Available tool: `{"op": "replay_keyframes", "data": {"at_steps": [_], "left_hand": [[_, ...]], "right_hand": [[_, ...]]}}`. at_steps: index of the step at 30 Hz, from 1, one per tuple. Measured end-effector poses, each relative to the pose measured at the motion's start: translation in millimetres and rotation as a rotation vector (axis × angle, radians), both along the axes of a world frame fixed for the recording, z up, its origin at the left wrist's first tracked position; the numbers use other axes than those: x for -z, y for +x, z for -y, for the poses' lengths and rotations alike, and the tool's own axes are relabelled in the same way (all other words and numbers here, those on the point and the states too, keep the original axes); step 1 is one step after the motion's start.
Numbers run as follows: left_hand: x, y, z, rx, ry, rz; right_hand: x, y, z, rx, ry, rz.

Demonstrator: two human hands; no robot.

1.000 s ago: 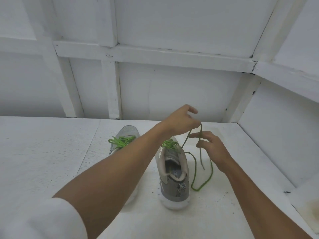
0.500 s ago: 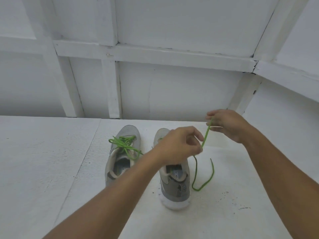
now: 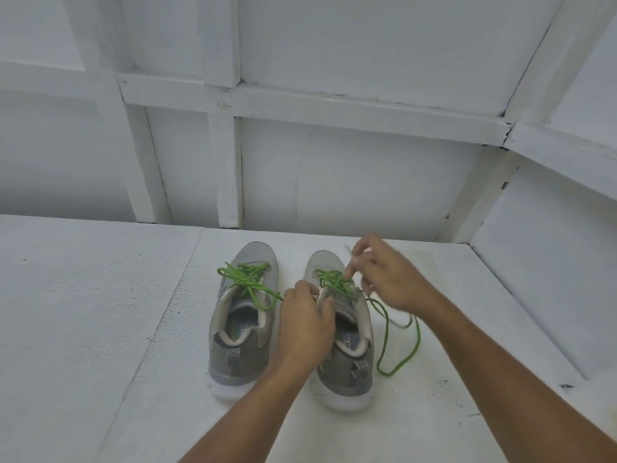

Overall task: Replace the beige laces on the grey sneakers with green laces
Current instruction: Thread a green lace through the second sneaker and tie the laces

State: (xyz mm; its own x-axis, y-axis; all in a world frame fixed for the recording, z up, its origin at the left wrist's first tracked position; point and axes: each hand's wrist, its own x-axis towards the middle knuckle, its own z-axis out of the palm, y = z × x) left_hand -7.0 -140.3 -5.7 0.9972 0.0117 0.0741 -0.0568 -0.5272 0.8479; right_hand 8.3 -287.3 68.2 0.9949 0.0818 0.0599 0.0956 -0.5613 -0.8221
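Note:
Two grey sneakers stand side by side on the white surface, toes pointing away from me. The left sneaker (image 3: 242,329) carries a tied green lace (image 3: 248,282). The right sneaker (image 3: 347,359) has a green lace (image 3: 334,282) threaded through its eyelets, and a loose end (image 3: 397,355) loops onto the surface to its right. My left hand (image 3: 305,325) grips the tongue and left collar of the right sneaker. My right hand (image 3: 389,275), blurred by motion, hovers over the lacing with fingers curled at the green lace.
A white wall with raised battens (image 3: 227,168) stands close behind the shoes. Another white wall (image 3: 547,262) closes in on the right. The white surface (image 3: 83,312) stretches out to the left.
Both hands have come down to the right sneaker. My left hand dropped from the raised lace to the tongue. My right hand moved left and down from the pulled-up lace end.

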Motion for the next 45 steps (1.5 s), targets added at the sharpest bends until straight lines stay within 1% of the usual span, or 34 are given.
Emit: {"op": "replay_keyframes", "data": {"at_steps": [2,5,8,12,14,18,27,45], "left_hand": [[3.0,1.8,-2.1,-0.026,-0.04,0.026],[8.6,-0.3,-6.2,-0.04,-0.141,0.033],[8.4,-2.6,-4.8,-0.077,-0.252,0.032],[4.4,-3.1,-0.9,-0.165,-0.477,-0.104],[6.0,-0.7,-0.7,-0.184,-0.518,-0.143],[9.9,2.3,-1.1,-0.189,-0.531,-0.161],[17.9,1.5,-0.2,-0.159,-0.524,-0.122],[19.4,2.8,0.5,-0.177,-0.554,-0.128]], "right_hand": [[14.2,-4.9,-10.3,-0.057,-0.075,0.02],[25.8,-10.9,-13.1,-0.049,-0.125,0.062],[29.1,-14.0,-9.6,-0.069,-0.227,0.104],[30.6,-15.9,-8.2,-0.078,-0.278,0.136],[32.6,-15.3,-9.7,-0.081,-0.322,0.148],[35.7,-14.4,-14.0,-0.075,-0.37,0.179],[34.9,-14.9,-18.5,-0.057,-0.449,0.19],[35.8,-12.6,-21.4,-0.067,-0.508,0.181]]}}
